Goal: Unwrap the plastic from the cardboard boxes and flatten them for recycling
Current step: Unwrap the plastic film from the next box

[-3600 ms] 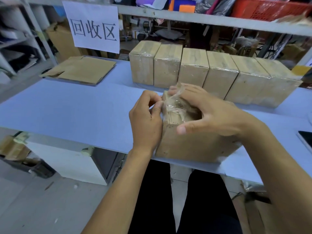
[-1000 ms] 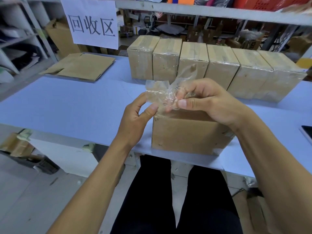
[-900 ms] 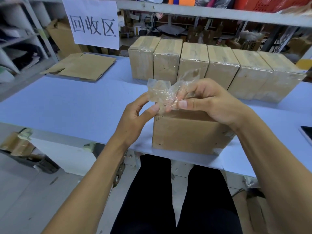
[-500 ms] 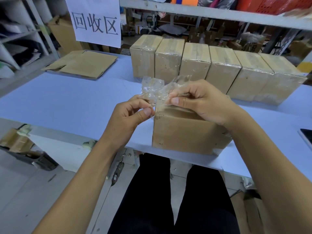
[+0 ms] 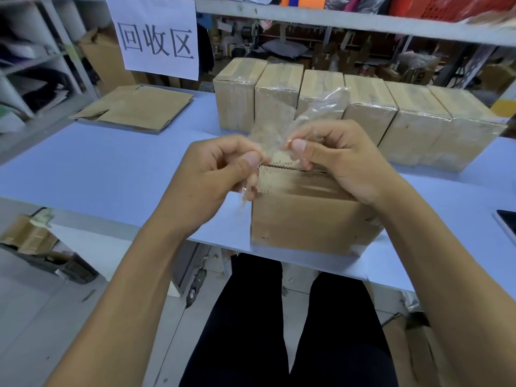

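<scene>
A brown cardboard box (image 5: 307, 219) stands at the near edge of the blue table (image 5: 111, 169), its top edge bare of wrap. Just above it a crumpled piece of clear plastic wrap (image 5: 279, 127) is stretched between both hands. My left hand (image 5: 220, 166) pinches its left end between thumb and forefinger. My right hand (image 5: 335, 155) pinches its right end, with a loose flap sticking up behind the fingers. Some clear film still clings to the box's lower right corner.
Several plastic-wrapped boxes (image 5: 363, 113) stand in a row at the back of the table. A flattened box (image 5: 136, 107) lies at the back left under a white paper sign (image 5: 156, 37). A phone (image 5: 506, 227) lies at the right edge. Shelves surround the table.
The plastic has come off the top of the near box and is now held up between both hands. My left hand has closed onto it and the hands have drawn slightly apart.
</scene>
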